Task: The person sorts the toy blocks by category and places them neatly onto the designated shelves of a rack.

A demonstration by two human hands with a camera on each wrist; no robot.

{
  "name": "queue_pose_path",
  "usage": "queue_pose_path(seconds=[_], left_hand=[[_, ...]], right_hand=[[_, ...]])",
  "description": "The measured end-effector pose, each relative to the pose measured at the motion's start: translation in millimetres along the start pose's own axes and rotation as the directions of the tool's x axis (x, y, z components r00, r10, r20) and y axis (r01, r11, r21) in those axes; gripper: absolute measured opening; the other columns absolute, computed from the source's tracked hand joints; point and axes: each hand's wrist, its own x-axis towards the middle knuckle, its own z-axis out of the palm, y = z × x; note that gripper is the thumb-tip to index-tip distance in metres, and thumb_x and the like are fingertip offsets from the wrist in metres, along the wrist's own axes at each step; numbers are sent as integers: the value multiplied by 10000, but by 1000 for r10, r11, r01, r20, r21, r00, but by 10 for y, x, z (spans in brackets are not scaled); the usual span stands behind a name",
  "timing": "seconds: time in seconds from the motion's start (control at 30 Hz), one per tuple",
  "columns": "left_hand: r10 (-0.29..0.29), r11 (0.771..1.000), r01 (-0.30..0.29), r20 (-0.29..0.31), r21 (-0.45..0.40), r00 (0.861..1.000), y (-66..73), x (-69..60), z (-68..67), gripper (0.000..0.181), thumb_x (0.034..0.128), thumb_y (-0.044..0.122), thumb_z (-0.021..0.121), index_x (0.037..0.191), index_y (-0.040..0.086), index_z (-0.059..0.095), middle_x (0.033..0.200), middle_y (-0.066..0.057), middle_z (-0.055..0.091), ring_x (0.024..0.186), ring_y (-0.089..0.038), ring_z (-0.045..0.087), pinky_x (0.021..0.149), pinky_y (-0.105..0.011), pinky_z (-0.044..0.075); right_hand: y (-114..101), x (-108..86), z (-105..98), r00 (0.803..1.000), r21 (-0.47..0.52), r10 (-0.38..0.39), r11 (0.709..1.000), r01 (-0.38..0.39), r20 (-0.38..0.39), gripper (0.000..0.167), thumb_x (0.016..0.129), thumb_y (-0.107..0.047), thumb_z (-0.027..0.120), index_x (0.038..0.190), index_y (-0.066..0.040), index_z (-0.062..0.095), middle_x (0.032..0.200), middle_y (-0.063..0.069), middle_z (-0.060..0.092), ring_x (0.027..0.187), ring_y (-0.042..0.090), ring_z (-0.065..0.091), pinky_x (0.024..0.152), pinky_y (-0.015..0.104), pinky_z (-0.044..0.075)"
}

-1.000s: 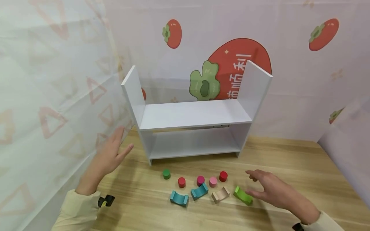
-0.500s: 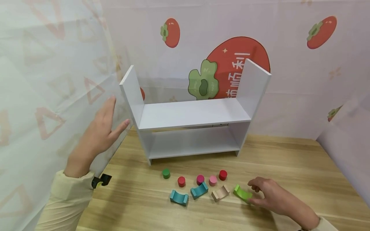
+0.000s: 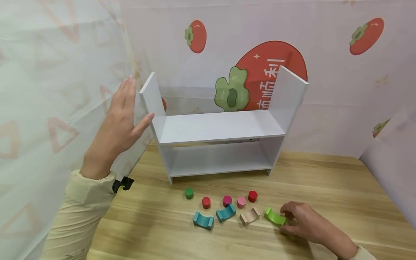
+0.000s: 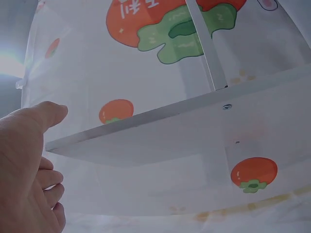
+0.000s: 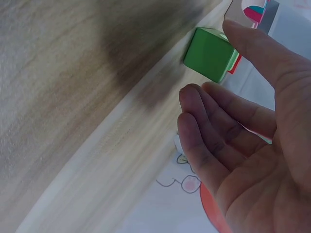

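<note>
My left hand [image 3: 117,121] is raised beside the left side panel [image 3: 155,103] of a white two-tier shelf [image 3: 221,127]. Its fingers are straight and the thumb spreads toward the panel's front edge. In the left wrist view, the thumb [image 4: 51,114] and the panel edge [image 4: 131,122] look apart. At the table, my right hand [image 3: 305,223] is by the right end of a light green curved block [image 3: 274,217], fingers loosely bent. The right wrist view has the green block's end [image 5: 210,54] near the thumb and fingertips, with no firm hold visible.
Two teal curved blocks [image 3: 203,220] [image 3: 226,213] and a beige one [image 3: 250,217] lie left of the green block. Behind them stand small cylinders: green [image 3: 189,193], red [image 3: 206,202], magenta [image 3: 227,201], pink [image 3: 241,202] and another red [image 3: 252,196]. Printed cloth walls surround the table.
My left hand has risen from low beside the shelf to near the panel's upper part. My right hand has moved down, close to the green block's end. The blocks keep their places.
</note>
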Motion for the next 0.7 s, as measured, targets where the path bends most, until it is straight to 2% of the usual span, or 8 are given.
queue_pose_path(seconds=[0.23, 0.43, 0.7], left_hand=[[61, 996, -62, 14, 63, 998, 41, 105, 16, 871, 992, 196, 690, 1660, -47, 187, 1747, -247, 207, 1638, -416, 191, 1362, -466, 132], [107, 988, -107, 8, 109, 994, 38, 146, 37, 864, 946, 124, 706, 1635, -89, 230, 1727, -268, 250, 1616, -447, 234, 1348, -502, 177], [109, 981, -114, 37, 155, 993, 39, 178, 8, 874, 911, 73, 717, 1634, -78, 249, 1725, -259, 266, 1620, -422, 245, 1328, -534, 229]], right_hand=[[37, 11, 77, 1000, -2, -4, 1000, 4, -2, 403, 808, -389, 911, 1032, -100, 739, 945, -88, 694, 810, -71, 573, 665, 205, 563], [58, 25, 129, 1000, 6, 17, 1000, -18, 24, 389, 810, -417, 906, 1013, -135, 732, 943, -97, 684, 815, -68, 552, 675, 206, 550], [-9, 75, 116, 1000, 19, 27, 999, -27, 15, 299, 813, -336, 915, 934, -161, 705, 858, -118, 635, 746, -61, 507, 618, 182, 501]])
